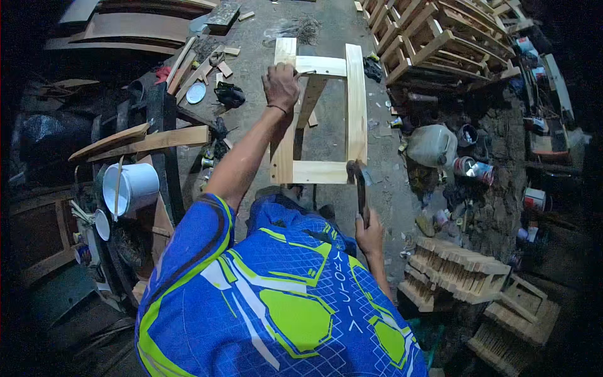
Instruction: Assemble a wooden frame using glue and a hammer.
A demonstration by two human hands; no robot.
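Observation:
A pale wooden frame [356,107] of two long rails and two crosspieces stands in front of me. My left hand [281,87] is closed over its far left corner, where the left rail meets the far crosspiece. In my right hand [369,231] is a hammer [360,191], gripped by its dark handle. The hammer's head is at the near right corner of the frame; whether it touches the wood I cannot tell. Dark dots, like nail or screw heads, mark the near left corner.
Stacked wooden frames [440,44] fill the far right. A cloudy plastic jerrycan [432,146] and paint cans [465,166] lie to the right, with bundled wood pieces [455,267] nearer. On the left are a white bucket [135,187], planks [166,139] and scattered offcuts.

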